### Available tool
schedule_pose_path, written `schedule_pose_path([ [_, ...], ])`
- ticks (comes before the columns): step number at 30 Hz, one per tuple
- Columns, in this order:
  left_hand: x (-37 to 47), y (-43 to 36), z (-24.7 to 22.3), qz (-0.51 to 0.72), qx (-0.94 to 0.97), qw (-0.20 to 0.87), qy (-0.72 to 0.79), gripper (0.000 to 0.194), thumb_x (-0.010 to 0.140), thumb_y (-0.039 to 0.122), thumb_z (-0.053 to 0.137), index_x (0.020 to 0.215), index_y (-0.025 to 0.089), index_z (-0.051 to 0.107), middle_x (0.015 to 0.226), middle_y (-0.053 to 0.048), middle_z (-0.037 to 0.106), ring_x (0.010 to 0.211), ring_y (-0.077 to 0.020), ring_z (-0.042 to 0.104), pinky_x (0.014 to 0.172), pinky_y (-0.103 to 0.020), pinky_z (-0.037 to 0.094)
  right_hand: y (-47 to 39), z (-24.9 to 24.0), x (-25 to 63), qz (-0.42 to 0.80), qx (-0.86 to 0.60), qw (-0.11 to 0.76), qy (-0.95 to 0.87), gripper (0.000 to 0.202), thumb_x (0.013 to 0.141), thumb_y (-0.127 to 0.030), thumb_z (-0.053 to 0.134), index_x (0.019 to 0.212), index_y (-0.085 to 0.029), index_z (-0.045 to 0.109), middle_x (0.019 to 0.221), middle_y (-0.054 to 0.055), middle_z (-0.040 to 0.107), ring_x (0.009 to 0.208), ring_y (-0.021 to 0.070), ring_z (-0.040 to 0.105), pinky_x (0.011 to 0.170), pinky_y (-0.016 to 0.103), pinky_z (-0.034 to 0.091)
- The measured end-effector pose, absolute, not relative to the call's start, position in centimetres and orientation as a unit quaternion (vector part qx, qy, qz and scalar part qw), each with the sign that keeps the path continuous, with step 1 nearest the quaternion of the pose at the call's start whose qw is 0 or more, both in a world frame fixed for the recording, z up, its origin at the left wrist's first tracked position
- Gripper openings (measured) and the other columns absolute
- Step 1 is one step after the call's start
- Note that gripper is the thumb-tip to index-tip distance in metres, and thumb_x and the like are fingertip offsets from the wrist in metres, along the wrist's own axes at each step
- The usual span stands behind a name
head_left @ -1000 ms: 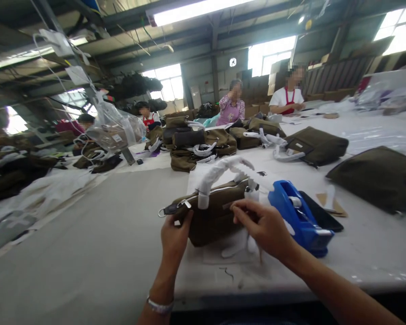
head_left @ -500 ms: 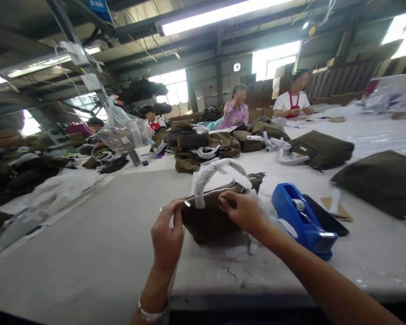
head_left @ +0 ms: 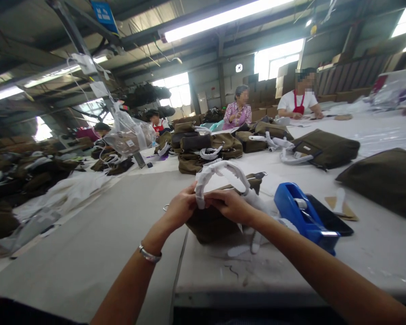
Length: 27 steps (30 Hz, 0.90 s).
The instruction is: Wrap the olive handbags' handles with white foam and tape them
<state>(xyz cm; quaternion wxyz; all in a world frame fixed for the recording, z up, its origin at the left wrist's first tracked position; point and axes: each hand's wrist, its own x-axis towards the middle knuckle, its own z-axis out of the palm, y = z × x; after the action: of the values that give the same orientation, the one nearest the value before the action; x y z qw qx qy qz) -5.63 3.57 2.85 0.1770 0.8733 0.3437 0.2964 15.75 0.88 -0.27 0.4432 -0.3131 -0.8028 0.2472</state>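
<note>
An olive-brown bag [head_left: 209,223] stands upright on the white table [head_left: 88,243] in front of me. Its handle [head_left: 223,171] is wrapped in white paper and arches above it. My left hand [head_left: 181,208] and my right hand [head_left: 228,204] meet at the near end of that wrapped handle, both gripping the white wrapping there. A metal ring pokes out to the left of my left hand. Strips of white paper [head_left: 246,246] lie under the bag.
A blue tape dispenser [head_left: 302,216] sits right of the bag beside a black flat object [head_left: 331,221]. More olive bags [head_left: 328,146] lie across the table. Three people sit at the far side. A plastic-wrapped bag [head_left: 128,135] hangs at left.
Both hands have risen from the bag's zipper edge and come together on the near end of the wrapped handle. My view has shifted slightly left.
</note>
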Motion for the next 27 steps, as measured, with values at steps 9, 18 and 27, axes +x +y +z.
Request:
schedule_pose_path([
  [9,-8.3,1.0,2.3,0.416,0.798,0.166,0.403,0.027,0.095,0.040,0.060,0.100,0.025,0.082,0.112,-0.008,0.078,0.085,-0.0204,0.074,0.065,-0.026,0.060,0.4,-0.2,17.7,0.468,-0.279,0.432,-0.719,0.026,0.094,-0.040,0.064,0.112,-0.023,0.057,0.089,0.001,0.072,0.079,0.0156,0.068,0.071,0.026,0.055],
  [18,-9.7,-2.9,0.8,0.530,0.673,0.075,0.510,0.025,0.088,0.048,0.073,0.093,0.025,0.082,0.093,-0.002,0.079,0.082,-0.0186,0.072,0.077,-0.026,0.058,-0.9,-2.3,19.3,0.415,-0.309,0.453,-0.726,0.027,0.088,-0.020,0.066,0.114,-0.025,0.062,0.117,0.005,0.070,0.113,0.0210,0.069,0.102,0.038,0.056],
  [27,-9.1,-4.7,-1.0,0.688,0.496,0.196,0.492,0.027,0.075,0.041,0.087,0.090,0.021,0.077,0.085,0.000,0.074,0.076,-0.0136,0.068,0.076,-0.023,0.057,-2.5,-1.4,18.5,0.228,-0.369,0.436,-0.789,0.027,0.091,-0.012,0.053,0.113,-0.028,0.060,0.115,0.005,0.070,0.110,0.0213,0.067,0.100,0.039,0.055],
])
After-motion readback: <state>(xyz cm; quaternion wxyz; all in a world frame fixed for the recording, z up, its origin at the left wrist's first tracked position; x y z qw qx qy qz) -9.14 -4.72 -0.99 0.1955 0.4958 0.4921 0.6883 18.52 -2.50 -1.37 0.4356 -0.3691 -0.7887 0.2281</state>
